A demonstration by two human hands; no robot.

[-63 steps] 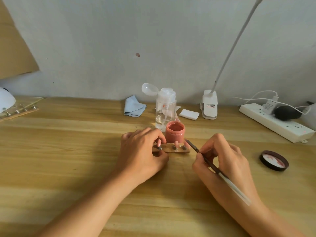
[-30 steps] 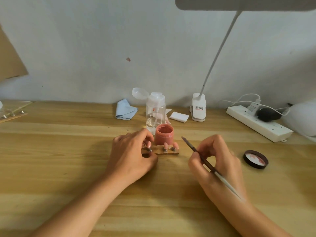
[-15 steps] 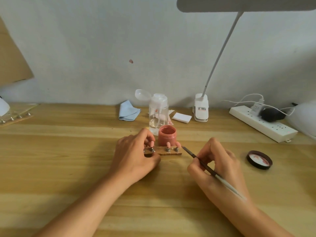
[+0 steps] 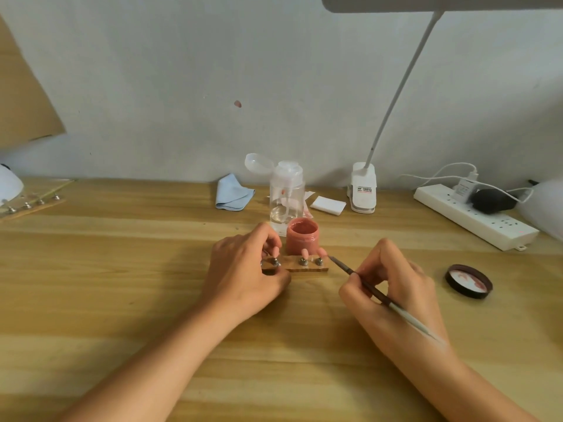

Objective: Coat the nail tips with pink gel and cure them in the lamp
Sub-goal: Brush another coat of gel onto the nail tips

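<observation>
Left hand [image 4: 243,278] pinches holder [image 4: 307,267]; right hand [image 4: 396,287], brush [image 4: 343,267]; label [image 4: 363,189] (red) seemingly illegible.

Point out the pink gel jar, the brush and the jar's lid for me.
pink gel jar [image 4: 301,239]: head view, front of the jar's wall.
brush [image 4: 342,266]: head view, thin shaft between the bristles and the fingers.
lid [image 4: 468,281]: head view, middle of its pink-smeared inner face.

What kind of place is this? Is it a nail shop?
Probably a small nail-art work desk, perhaps at home. An open jar of pink gel sits behind a wooden holder of nail tips, the right hand holds a brush, and a clip lamp stands by the wall.
</observation>
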